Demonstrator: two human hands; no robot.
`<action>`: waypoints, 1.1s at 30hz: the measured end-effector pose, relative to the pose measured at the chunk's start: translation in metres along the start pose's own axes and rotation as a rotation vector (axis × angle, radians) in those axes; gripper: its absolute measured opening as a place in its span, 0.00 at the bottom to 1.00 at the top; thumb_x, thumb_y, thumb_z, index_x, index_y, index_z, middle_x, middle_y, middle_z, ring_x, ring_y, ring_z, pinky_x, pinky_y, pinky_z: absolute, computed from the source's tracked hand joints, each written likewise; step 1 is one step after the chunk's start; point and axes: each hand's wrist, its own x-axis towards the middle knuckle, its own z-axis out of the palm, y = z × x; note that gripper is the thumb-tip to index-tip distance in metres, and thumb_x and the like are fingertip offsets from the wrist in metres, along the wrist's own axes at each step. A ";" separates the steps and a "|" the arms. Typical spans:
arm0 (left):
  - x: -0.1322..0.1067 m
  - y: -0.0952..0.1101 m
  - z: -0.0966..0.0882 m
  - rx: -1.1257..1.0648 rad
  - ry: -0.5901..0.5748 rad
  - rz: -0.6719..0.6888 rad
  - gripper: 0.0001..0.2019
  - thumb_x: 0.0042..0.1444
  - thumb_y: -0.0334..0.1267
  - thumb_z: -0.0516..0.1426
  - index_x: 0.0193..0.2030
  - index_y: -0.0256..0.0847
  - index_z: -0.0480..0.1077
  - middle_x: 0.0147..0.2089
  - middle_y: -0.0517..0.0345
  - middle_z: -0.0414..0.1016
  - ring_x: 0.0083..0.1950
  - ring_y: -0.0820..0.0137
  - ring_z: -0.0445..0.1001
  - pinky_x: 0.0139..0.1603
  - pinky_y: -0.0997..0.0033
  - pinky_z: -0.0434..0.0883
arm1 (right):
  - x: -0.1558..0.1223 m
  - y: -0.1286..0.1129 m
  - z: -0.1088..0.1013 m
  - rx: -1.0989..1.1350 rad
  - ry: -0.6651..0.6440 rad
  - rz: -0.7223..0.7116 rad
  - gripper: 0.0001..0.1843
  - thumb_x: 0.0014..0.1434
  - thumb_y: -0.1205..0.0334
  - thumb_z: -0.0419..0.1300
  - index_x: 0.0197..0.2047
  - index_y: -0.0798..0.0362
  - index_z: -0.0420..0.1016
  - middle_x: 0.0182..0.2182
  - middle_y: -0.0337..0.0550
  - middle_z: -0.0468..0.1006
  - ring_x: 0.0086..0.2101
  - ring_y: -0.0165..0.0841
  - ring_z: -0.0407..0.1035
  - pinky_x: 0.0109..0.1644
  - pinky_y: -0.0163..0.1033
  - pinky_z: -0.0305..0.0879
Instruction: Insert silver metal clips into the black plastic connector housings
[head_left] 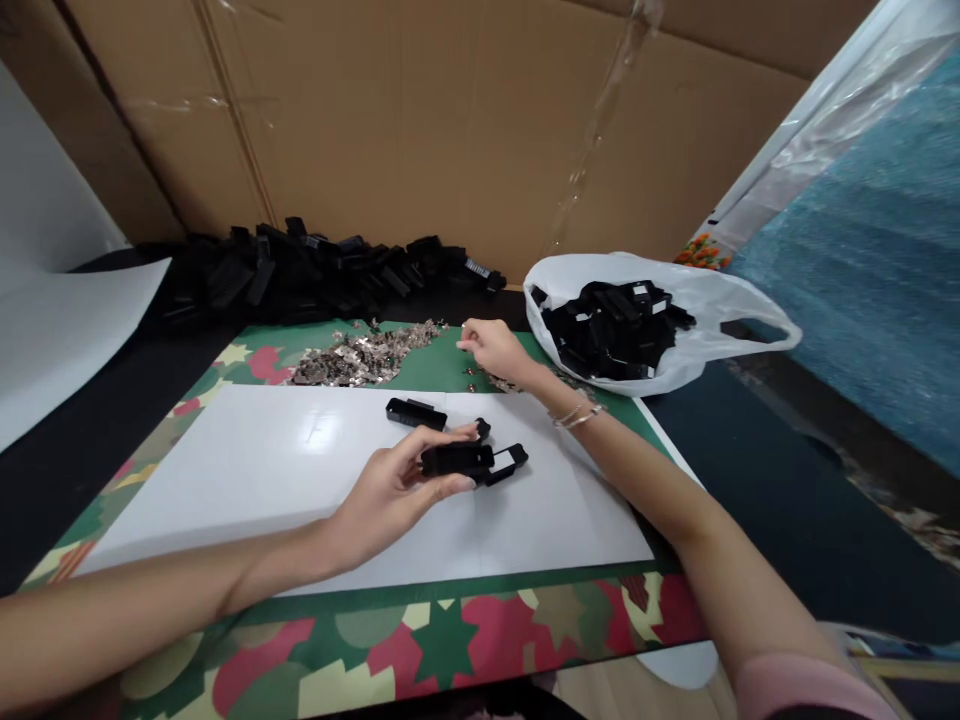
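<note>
My left hand point(397, 485) grips a small open black plastic housing point(457, 460) between thumb and fingers, over a white board. More black housings lie close by: one point(417, 413) behind my left hand, another with a white label point(508, 464) just right of the held one. Farther back, my right hand point(493, 348) is closed in a pinch above scattered small metal pieces point(502, 382); what its fingertips hold, if anything, is too small to make out. A larger heap of shiny metal pieces point(364, 358) lies to its left on the green surface.
At the back right stands a white plastic bag point(712, 360) full of black housings point(611, 325). A long pile of black parts point(300, 270) lies along the cardboard wall point(420, 120). The white board point(247, 470) rests on a patterned green and red sheet point(420, 640).
</note>
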 end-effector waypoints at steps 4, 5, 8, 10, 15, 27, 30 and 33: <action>-0.003 -0.003 0.002 0.121 0.019 0.079 0.15 0.56 0.39 0.58 0.50 0.44 0.65 0.61 0.54 0.65 0.62 0.61 0.63 0.56 0.61 0.68 | -0.061 -0.001 -0.029 0.178 -0.092 -0.018 0.07 0.61 0.61 0.50 0.32 0.54 0.63 0.24 0.38 0.74 0.25 0.28 0.71 0.26 0.31 0.63; -0.004 -0.004 0.002 0.143 0.012 0.102 0.15 0.57 0.38 0.57 0.51 0.44 0.64 0.61 0.55 0.65 0.61 0.62 0.64 0.56 0.62 0.69 | -0.078 0.000 -0.033 0.337 -0.133 -0.011 0.08 0.61 0.60 0.51 0.32 0.54 0.62 0.25 0.40 0.75 0.24 0.28 0.72 0.23 0.31 0.62; -0.003 -0.004 0.005 0.217 -0.006 0.127 0.15 0.58 0.38 0.56 0.52 0.45 0.64 0.60 0.57 0.66 0.60 0.65 0.66 0.52 0.67 0.72 | -0.119 0.005 -0.036 0.447 -0.121 0.049 0.08 0.59 0.60 0.53 0.30 0.54 0.63 0.24 0.40 0.74 0.23 0.29 0.71 0.21 0.31 0.61; -0.002 -0.004 0.006 0.263 -0.014 0.115 0.14 0.58 0.39 0.55 0.51 0.44 0.65 0.59 0.57 0.67 0.60 0.65 0.66 0.48 0.69 0.74 | -0.135 0.010 -0.033 0.301 -0.039 0.029 0.06 0.59 0.64 0.54 0.30 0.55 0.66 0.25 0.41 0.74 0.25 0.29 0.71 0.26 0.33 0.63; -0.002 -0.003 0.006 0.299 0.025 0.082 0.15 0.59 0.41 0.54 0.52 0.44 0.64 0.59 0.56 0.67 0.59 0.64 0.67 0.48 0.70 0.74 | -0.139 0.009 -0.032 0.149 0.012 -0.178 0.07 0.60 0.69 0.53 0.39 0.53 0.72 0.35 0.43 0.77 0.36 0.31 0.70 0.39 0.36 0.64; 0.005 -0.008 0.003 0.143 0.208 0.057 0.14 0.61 0.43 0.51 0.51 0.43 0.59 0.56 0.52 0.67 0.57 0.64 0.67 0.51 0.68 0.70 | -0.131 0.001 -0.046 -0.163 -0.350 -0.258 0.12 0.53 0.67 0.62 0.43 0.54 0.71 0.36 0.45 0.74 0.37 0.36 0.68 0.37 0.38 0.62; 0.007 -0.011 0.002 0.153 0.253 0.031 0.14 0.61 0.44 0.51 0.50 0.43 0.59 0.55 0.52 0.68 0.55 0.63 0.69 0.48 0.68 0.71 | -0.130 -0.010 -0.046 -0.236 -0.275 -0.354 0.14 0.53 0.71 0.60 0.44 0.55 0.71 0.40 0.48 0.74 0.41 0.39 0.66 0.41 0.41 0.61; 0.009 -0.011 0.001 0.172 0.282 0.013 0.14 0.61 0.45 0.51 0.50 0.43 0.59 0.54 0.52 0.68 0.55 0.62 0.68 0.48 0.67 0.71 | -0.131 -0.029 -0.028 -0.369 -0.255 -0.484 0.08 0.58 0.72 0.53 0.39 0.56 0.72 0.37 0.50 0.74 0.39 0.40 0.65 0.40 0.43 0.59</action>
